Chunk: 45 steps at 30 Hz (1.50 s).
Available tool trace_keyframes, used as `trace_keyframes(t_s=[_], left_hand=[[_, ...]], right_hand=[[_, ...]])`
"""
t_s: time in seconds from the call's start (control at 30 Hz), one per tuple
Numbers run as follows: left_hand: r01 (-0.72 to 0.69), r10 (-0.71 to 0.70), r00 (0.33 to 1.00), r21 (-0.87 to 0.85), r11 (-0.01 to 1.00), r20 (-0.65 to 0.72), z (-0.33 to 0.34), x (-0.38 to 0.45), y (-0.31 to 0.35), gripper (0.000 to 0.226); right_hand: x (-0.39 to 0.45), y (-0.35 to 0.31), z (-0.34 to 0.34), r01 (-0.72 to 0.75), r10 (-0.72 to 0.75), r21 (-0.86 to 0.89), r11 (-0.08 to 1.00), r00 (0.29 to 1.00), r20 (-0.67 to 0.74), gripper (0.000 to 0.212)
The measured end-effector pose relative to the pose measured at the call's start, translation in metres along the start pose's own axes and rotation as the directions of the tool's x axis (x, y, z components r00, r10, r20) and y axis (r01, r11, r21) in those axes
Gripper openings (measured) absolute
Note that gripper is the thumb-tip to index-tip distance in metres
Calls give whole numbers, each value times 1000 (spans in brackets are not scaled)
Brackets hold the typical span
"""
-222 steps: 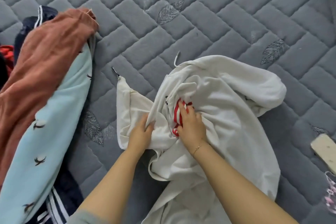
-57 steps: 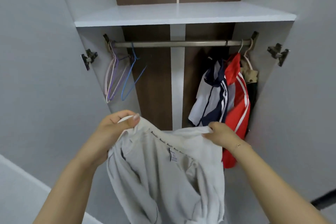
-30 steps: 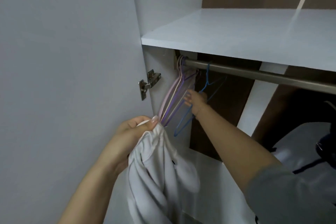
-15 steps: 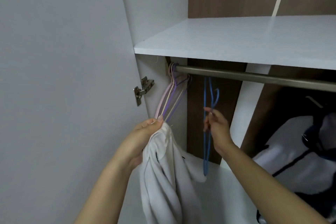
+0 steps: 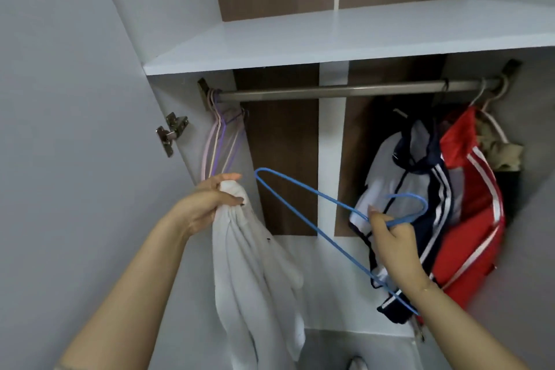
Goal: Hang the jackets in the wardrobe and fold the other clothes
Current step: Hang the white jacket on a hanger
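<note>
Blue hanger (image 5: 312, 207) now off rail (image 5: 345, 91), in right hand (image 5: 390, 245); left hand (image 5: 207, 204) gripping white jacket (image 5: 255, 273)

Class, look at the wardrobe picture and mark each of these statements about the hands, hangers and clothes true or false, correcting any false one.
1. The right hand holds a blue hanger. True.
2. The blue hanger hangs on the rail. False: it is off the rail, in the hand.
3. The left hand grips a white garment. True.
4. The white garment is already on a hanger. False: it dangles from the hand alone.
5. A red jacket hangs at the rail's right end. True.
</note>
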<state>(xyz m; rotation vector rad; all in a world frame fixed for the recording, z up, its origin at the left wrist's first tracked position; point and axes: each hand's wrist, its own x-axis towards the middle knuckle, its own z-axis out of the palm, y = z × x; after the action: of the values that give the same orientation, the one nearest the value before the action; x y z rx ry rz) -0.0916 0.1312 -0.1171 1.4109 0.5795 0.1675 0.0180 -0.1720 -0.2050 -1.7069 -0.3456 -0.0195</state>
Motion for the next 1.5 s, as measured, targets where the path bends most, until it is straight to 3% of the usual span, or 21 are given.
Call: trace_keyframes(t_s=[0.1, 0.17, 0.3, 0.4, 0.47, 0.57, 0.6, 0.73, 0.83, 0.9, 0.97, 1.03, 1.1, 1.17, 1.23, 1.3, 1.33, 1.43, 1.5], left_hand=[[-132, 130, 967, 3, 991, -219, -1, 10, -24, 26], [-194, 195, 941, 31, 981, -277, 0, 13, -36, 22], [-254, 276, 921, 111, 961, -275, 14, 11, -46, 19], [-271, 353, 909, 328, 905, -222, 30, 7, -40, 17], [-311, 447, 886, 554, 772, -125, 44, -1, -30, 18], [-297, 566, 824, 873, 387, 29, 66, -18, -12, 18], [-265, 590, 807, 913, 310, 34, 71, -24, -6, 19], [-249, 673, 740, 932, 264, 6, 78, -43, 10, 14], [-257, 710, 701, 952, 164, 66, 86, -54, 10, 17], [-171, 703, 710, 978, 118, 39, 83, -55, 14, 21], [6, 644, 760, 992, 125, -86, 69, -51, 22, 26], [51, 603, 780, 977, 207, -169, 54, -45, 25, 24], [-59, 565, 793, 894, 444, -229, 53, -41, 21, 10], [-188, 495, 816, 674, 715, -298, 65, -39, 16, 9], [-296, 460, 824, 441, 847, -330, 84, -39, 13, 17], [-366, 487, 817, 373, 853, -311, 95, -38, 18, 15], [-386, 501, 822, 381, 840, -270, 97, -39, 22, 13], [-344, 409, 912, 494, 798, -25, 88, -48, 30, 20], [-295, 301, 945, 725, 622, 126, 82, -52, 24, 40]], right_hand=[[-11, 1, -19, -87, 80, 117, 989, 995, 57, 58], [-15, 5, -24, -126, 115, 98, 987, 987, 110, 61], [-18, 14, -17, -49, 64, -78, 996, 977, 202, 58], [-13, 15, -9, 77, -19, -227, 971, 968, 250, 57], [-10, 14, -2, 155, -69, -300, 941, 958, 278, 56], [-6, 13, 11, 145, -74, -339, 930, 974, 212, 59], [-3, 12, 15, 117, -58, -344, 932, 983, 177, 61], [6, 10, 29, 116, -49, -371, 922, 981, 186, 62], [6, 6, 42, 94, -11, -346, 933, 972, 235, 60], [5, 1, 45, 99, -20, -311, 945, 969, 247, 60], [6, -6, 43, 77, -33, -214, 974, 978, 205, 60], [8, -12, 38, 87, -70, -108, 990, 986, 152, 60], [10, -18, 37, 196, -178, -128, 972, 974, 137, 60], [9, -22, 41, 269, -227, -208, 940, 952, 205, 57], [3, -20, 49, 310, -202, -341, 887, 926, 318, 52], [-3, -18, 59, 308, -157, -388, 869, 914, 375, 51], [-3, -18, 61, 241, -104, -349, 906, 924, 368, 53], [9, -23, 61, -18, 34, -60, 998, 960, 279, 59], [20, -33, 55, 7, -12, 23, 1000, 969, 247, 60]])
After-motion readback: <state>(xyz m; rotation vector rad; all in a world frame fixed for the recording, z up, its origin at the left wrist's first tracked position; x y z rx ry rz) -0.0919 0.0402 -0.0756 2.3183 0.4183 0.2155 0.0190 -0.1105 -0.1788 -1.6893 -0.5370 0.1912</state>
